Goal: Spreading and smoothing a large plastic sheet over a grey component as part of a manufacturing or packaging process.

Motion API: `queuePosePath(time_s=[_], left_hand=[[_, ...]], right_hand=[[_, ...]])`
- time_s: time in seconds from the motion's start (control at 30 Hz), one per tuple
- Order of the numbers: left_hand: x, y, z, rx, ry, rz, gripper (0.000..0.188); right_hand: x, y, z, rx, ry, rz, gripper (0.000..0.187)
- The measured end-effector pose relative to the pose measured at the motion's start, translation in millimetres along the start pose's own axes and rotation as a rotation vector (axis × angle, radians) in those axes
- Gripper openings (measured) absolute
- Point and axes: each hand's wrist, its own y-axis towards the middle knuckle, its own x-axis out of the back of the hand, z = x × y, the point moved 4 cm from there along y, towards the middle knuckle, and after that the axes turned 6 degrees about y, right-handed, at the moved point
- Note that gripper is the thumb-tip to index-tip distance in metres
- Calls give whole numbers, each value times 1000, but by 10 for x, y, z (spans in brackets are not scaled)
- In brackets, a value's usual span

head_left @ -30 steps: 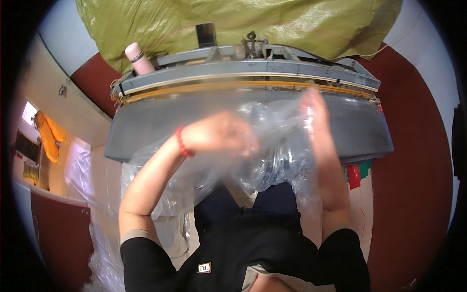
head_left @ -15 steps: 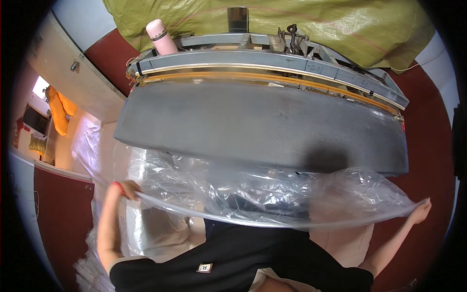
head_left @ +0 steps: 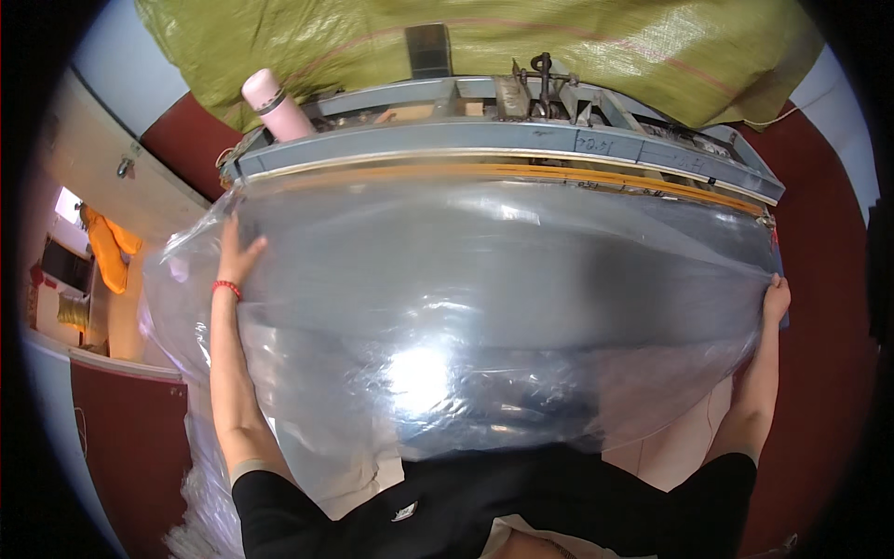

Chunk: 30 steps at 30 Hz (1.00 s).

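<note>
A wide, clear plastic sheet (head_left: 438, 382) stretches over the long grey padded work surface (head_left: 745, 233) and hangs down toward my body. My left hand (head_left: 238, 253) is at the surface's left end, its thumb spread away from the fingers, lying against the film. A red bead bracelet (head_left: 225, 288) circles that wrist. At the right end, my right hand (head_left: 777, 300) pinches the sheet's edge in closed fingers. The film's far edge reaches close to the orange strip (head_left: 521, 171) on the left and middle; the far right corner of the grey surface is uncovered.
Behind the surface runs a grey metal frame (head_left: 372, 140) carrying a tilted pink bottle (head_left: 277, 107) and a dark metal clamp (head_left: 545, 84). A yellow-green woven sheet (head_left: 596, 47) hangs beyond. More clear plastic lies bunched at lower left, near an open door (head_left: 130, 140).
Both hands have moved forward, away from my body, drawing the plastic sheet over the grey surface. My left hand's fingers have opened out. My right hand still holds the edge.
</note>
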Motion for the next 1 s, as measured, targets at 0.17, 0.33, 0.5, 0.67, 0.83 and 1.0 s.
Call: queuePosePath(time_s=[0.17, 0.33, 0.5, 0.67, 0.83, 1.0], left_hand=[[-664, -2, 269, 423, 154, 401, 65], [-772, 233, 559, 272, 53, 494, 58], [-349, 558, -308, 155, 431, 480, 39], [43, 170, -3265, -235, -665, 702, 15], [744, -1135, -6054, -857, -1225, 1346, 27], [575, -2676, -7150, -1415, -1285, 1738, 49]], right_hand=[[220, -32, -195, -49, -160, -13, 33], [277, -92, 14, -232, 73, -12, 36], [73, -7, 63, -197, 308, -71, 40], [170, -50, 108, -304, 774, 77, 34], [284, -59, -260, -259, 887, 279, 28], [47, 0, -83, -303, 987, 264, 29]])
